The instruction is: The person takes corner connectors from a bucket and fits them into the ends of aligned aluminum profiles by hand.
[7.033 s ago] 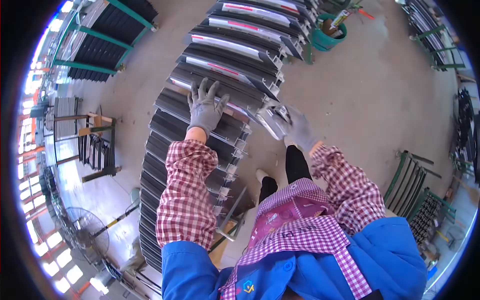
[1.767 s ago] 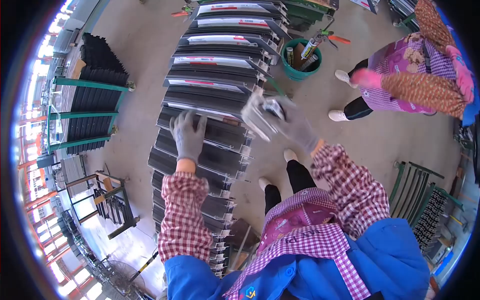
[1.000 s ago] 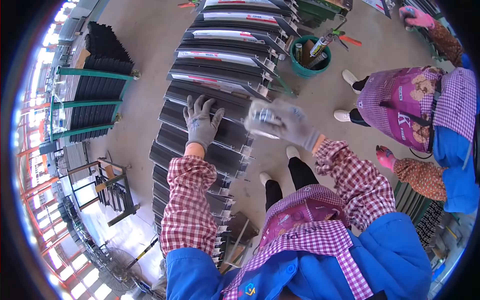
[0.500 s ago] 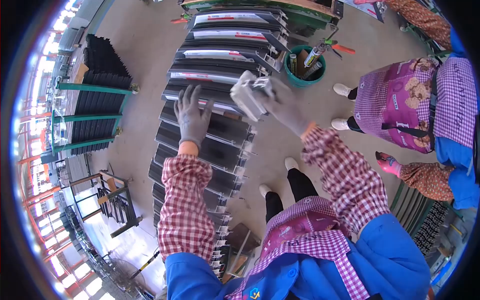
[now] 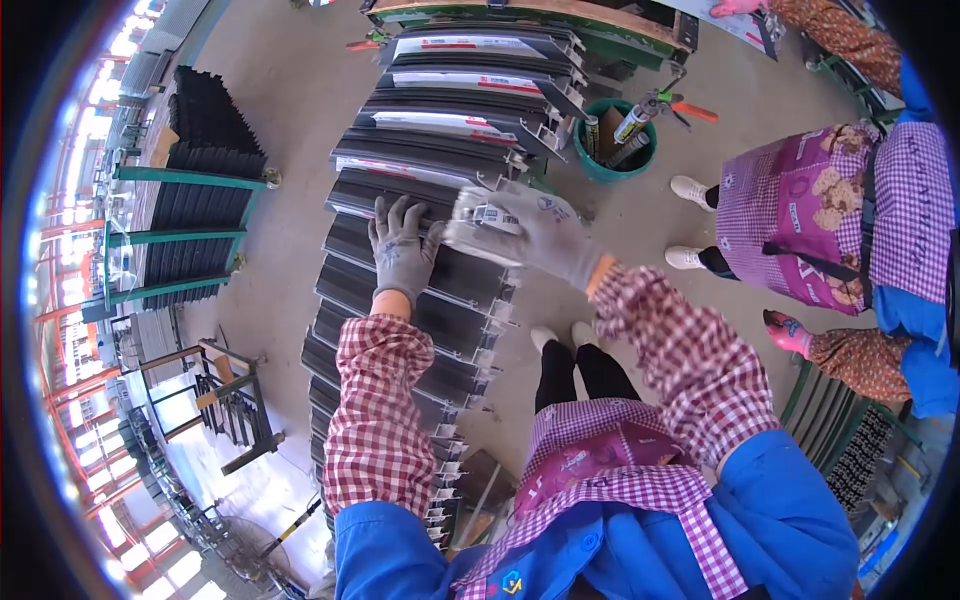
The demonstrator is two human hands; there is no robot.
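My left hand (image 5: 402,252), in a grey glove, lies on the row of black profile bars (image 5: 462,282) with its fingers apart. Close to its thumb, my right hand (image 5: 548,232), gloved too, grips a pale grey blocky bundle (image 5: 482,228) with a printed patch on top. The bundle is over the right part of the bars; blur hides its exact kind and whether it touches them. Further up the row, several bars carry white-and-red printed film (image 5: 445,122). Light metal ends (image 5: 500,312) stick out along the right side.
A green bucket (image 5: 640,168) with sealant tubes and a caulking gun (image 5: 655,103) stands at upper right. A co-worker in a purple apron (image 5: 800,215) is at the right. On the left are a green rack of black bars (image 5: 175,238) and a small metal frame (image 5: 215,395).
My right hand has brought the bundle left and down over the bars. My left hand has shifted slightly right and down, its fingers less outstretched. My feet have come closer together.
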